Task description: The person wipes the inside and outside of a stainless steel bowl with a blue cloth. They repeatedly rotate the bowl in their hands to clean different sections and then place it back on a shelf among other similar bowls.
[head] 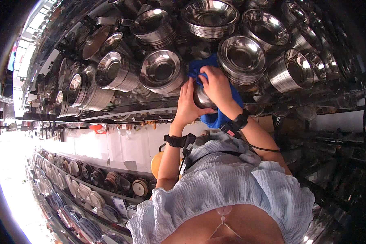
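Observation:
A shiny metal bowl [202, 98] is between my hands at the shelf's front edge. My left hand [188, 105] grips its left side, fingers spread along the wall and thumb across the near side. Above the bowl, my right hand [216, 87] pinches a bunched part of a blue cloth [221, 119] at the far rim. The rest of the cloth hangs under and to the right of the bowl. Part of the bowl is hidden by my hands. Stacked steel basins stand close by, one stack [161, 71] to the left and another [242, 59] to the right.
More stacks of steel bowls [210, 18] fill the shelf behind, with deep pots [289, 71] at the right. A metal shelf edge [140, 111] runs across in front of me. Plates [139, 187] stand on racks at the lower left. A yellow round object [157, 164] is beside my left forearm.

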A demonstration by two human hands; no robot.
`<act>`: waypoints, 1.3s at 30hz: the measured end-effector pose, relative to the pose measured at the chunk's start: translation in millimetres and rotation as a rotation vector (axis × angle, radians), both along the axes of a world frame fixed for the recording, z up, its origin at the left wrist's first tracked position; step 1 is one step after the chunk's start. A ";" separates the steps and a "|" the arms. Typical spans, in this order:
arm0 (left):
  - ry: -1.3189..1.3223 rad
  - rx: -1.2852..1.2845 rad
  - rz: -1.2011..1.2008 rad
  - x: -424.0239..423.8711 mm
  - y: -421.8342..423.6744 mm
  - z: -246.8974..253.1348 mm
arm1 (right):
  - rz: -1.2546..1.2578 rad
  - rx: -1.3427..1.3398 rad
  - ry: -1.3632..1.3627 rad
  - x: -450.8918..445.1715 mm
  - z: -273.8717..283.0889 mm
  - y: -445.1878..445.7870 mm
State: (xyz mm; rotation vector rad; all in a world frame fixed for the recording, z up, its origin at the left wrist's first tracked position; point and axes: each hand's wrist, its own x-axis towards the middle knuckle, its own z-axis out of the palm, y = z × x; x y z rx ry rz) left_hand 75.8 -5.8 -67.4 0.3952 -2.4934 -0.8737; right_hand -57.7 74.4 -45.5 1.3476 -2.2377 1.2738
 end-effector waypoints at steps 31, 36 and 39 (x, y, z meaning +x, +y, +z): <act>0.042 0.066 -0.062 8.0 -5.9 13.1 | -0.002 -0.058 -0.059 14.4 -19.8 62.8; 0.045 0.076 -0.078 9.2 -9.3 12.3 | -0.054 0.095 -0.015 11.6 -8.0 38.2; 0.042 0.082 -0.090 9.3 -10.2 13.9 | -0.069 0.135 0.007 9.9 -7.1 20.1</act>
